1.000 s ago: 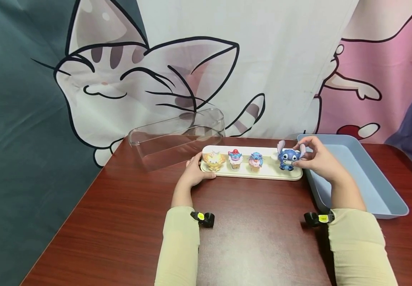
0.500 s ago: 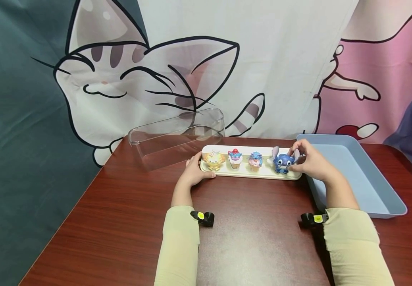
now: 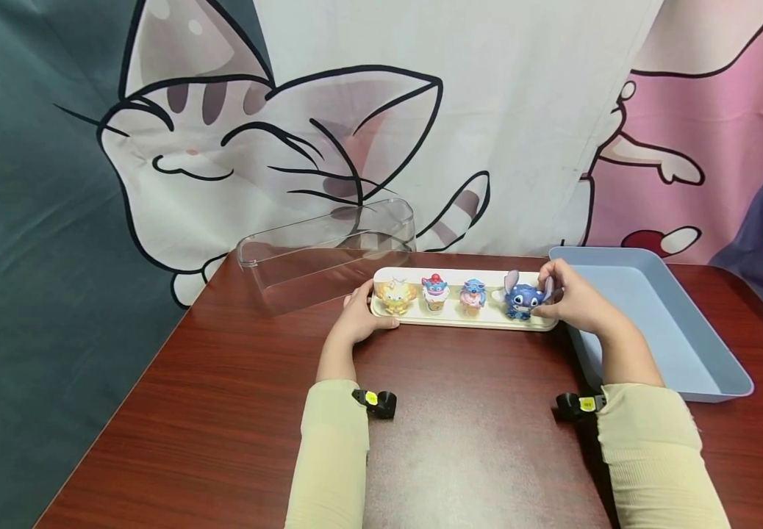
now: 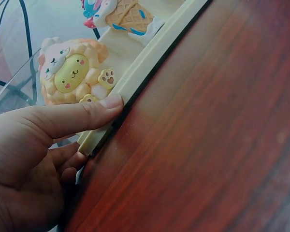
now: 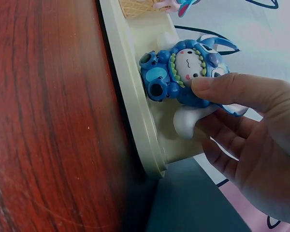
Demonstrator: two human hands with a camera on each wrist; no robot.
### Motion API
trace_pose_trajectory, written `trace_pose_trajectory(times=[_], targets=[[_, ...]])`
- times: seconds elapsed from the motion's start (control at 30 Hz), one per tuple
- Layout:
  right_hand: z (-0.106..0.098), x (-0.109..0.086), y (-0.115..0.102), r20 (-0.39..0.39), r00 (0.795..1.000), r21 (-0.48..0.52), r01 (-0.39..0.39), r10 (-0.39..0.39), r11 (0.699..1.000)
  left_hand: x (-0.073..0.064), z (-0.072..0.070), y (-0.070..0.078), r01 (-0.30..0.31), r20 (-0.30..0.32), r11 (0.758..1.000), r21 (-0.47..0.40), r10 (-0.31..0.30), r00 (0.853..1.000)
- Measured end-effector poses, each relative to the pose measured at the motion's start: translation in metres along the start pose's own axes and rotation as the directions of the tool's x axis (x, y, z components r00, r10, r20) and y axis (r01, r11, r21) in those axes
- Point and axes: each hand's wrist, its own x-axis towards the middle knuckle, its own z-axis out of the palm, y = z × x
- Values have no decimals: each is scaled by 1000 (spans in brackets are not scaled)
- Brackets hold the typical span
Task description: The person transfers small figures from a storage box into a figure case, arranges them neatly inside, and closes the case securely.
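Observation:
A long cream display base lies on the table with small figurines in a row on it. At its left end, my left hand grips the base, thumb on the front rim and fingers around the end. Beside that thumb sits a fluffy yellow-and-orange figurine. Two ice-cream-cone figurines, one with a red top and one with a blue top, stand in the middle. My right hand pinches a blue big-eared figurine at the base's right end, thumb on its front, other fingers behind.
A clear plastic cover stands at the table's back left, against the cat-print curtain. Right of the base, a light blue tray sits under my right forearm. The brown wooden table stretches toward me.
My right hand has moved slightly left and down with the blue figurine, bringing it onto the base's right end. My left hand has kept its place on the base.

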Motion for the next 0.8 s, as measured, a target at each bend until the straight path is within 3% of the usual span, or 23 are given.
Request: trace_pose_trajectory(times=[0.47,0.8], targets=[[-1,0,2,27,999,-34,21,-20,999,0,1,0,-8,-3,1000,-2,8,1000],[-8,-2,-1,65,998,-76,-12,17,997,0,0,-1,0,-1,1000,1,0,1000]])
